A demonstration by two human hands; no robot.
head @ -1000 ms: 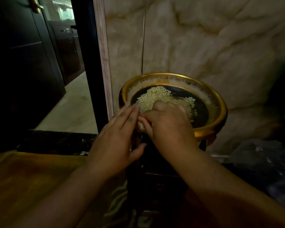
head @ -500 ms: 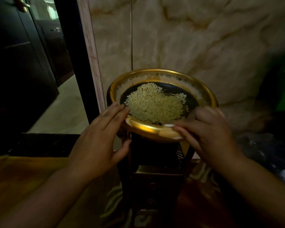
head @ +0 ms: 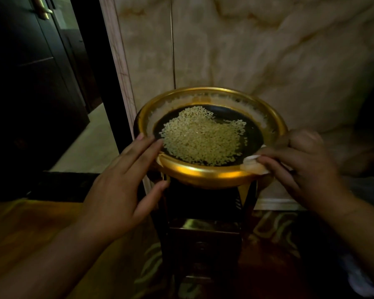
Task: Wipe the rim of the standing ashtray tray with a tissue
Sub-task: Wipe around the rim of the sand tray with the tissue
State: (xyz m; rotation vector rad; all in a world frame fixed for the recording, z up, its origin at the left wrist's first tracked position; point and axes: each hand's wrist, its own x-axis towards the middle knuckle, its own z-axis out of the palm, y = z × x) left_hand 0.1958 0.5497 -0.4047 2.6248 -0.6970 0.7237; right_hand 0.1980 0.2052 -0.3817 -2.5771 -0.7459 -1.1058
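A round gold ashtray tray (head: 205, 174) sits on a dark stand (head: 203, 234), filled with pale fine gravel (head: 203, 139) over a black inner dish. My left hand (head: 125, 184) rests flat against the tray's left near rim, fingers on top and thumb under the edge. My right hand (head: 298, 165) pinches a small white tissue (head: 254, 164) and presses it onto the near right rim.
A marble wall (head: 268, 50) stands right behind the tray. A dark door frame (head: 99, 72) and doorway lie to the left. Patterned carpet (head: 274, 227) spreads around the stand's base.
My right hand has slid the tissue along the near rim from the left side, across the front, to the right side. My left hand stayed on the left rim.
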